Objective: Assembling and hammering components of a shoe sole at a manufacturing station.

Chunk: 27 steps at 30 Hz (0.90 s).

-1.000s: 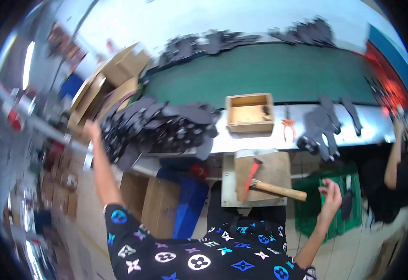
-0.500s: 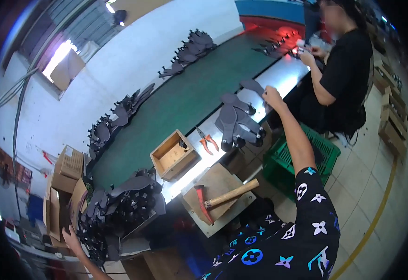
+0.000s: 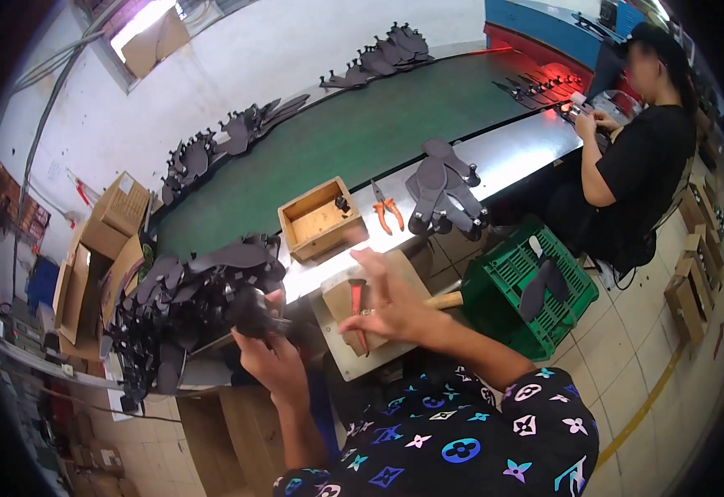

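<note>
My left hand (image 3: 272, 360) is closed around a dark shoe sole (image 3: 250, 313), smeared by motion, in front of the heap of grey soles with black fittings (image 3: 163, 319). Over a padded work block (image 3: 334, 344), my right hand (image 3: 391, 302) has its fingers spread and nothing in them. It passes above a hammer (image 3: 358, 311) with a red head and wooden handle, hiding part of it. Beyond lie an open wooden box (image 3: 322, 240) holding small black pieces and orange-handled pliers (image 3: 387, 207). Several grey soles with heels (image 3: 444, 186) are piled to their right.
A green conveyor belt (image 3: 329, 137) runs behind, with rows of soles (image 3: 242, 128) along its far edge. A green plastic crate (image 3: 490, 311) with soles on it stands at right. A co-worker (image 3: 639, 149) sits beyond it. Opened cartons (image 3: 80, 290) stand at far left.
My right hand has come back from beside the sole pile to above the hammer. The left hand has moved right from the carton side, now with a sole in it. The view has shifted.
</note>
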{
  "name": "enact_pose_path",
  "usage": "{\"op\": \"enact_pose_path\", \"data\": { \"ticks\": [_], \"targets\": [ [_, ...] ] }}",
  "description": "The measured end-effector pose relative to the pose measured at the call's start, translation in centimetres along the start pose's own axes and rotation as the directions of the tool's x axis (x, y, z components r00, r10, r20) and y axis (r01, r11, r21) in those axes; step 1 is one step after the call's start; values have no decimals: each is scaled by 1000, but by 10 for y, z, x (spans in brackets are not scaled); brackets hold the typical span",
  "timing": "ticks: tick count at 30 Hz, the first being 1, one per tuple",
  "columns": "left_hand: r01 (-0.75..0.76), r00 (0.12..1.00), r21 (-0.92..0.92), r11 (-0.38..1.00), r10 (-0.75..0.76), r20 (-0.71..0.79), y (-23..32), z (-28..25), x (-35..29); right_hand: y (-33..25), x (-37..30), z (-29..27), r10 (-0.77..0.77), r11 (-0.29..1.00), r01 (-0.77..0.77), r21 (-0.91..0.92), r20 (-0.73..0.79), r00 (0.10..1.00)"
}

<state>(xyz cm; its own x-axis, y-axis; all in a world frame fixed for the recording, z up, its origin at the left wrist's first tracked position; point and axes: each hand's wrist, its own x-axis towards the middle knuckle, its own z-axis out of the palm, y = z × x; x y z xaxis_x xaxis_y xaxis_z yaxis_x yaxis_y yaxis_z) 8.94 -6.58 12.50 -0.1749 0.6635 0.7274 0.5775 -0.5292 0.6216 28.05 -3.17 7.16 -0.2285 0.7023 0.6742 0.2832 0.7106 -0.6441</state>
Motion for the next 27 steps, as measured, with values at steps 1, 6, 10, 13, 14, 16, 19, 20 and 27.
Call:
{"op": "enact_pose_path", "data": {
  "ticks": [1,6,10,13,14,16,19,20,27],
  "targets": [
    [12,1000,-1,1000,-12,-5,7,0,0,34,-23,-7,-140,882,117,-457,-16,990],
    [687,726,-615,387,-397,562,-22,22,-7,53,-119,-40,490,731,-300,-613,164,856],
    [361,829,71,930,-354,433,-113,98,-72,58,-178,-52,540,695,-544,-470,-158,827],
    [90,884,459,884,-284,372,-110,117,-69,49,-223,-74,500,677,-629,-382,-389,774],
    [52,898,391,919,-214,384,-99,114,-47,38,-229,-76,502,660,-657,-365,-436,747],
    [-22,886,276,961,-110,451,-93,120,-6,29,-236,-81,508,628,-693,-354,-488,710],
    [-30,919,166,986,-38,392,-140,166,56,23,-234,-78,619,539,-832,-131,-609,496],
    [-109,928,215,971,22,371,-159,187,71,28,-228,-78,653,574,-819,0,-604,457],
    [41,706,310,950,-247,664,-193,221,110,34,-190,-66,696,609,-769,194,-595,401]
  ]
}}
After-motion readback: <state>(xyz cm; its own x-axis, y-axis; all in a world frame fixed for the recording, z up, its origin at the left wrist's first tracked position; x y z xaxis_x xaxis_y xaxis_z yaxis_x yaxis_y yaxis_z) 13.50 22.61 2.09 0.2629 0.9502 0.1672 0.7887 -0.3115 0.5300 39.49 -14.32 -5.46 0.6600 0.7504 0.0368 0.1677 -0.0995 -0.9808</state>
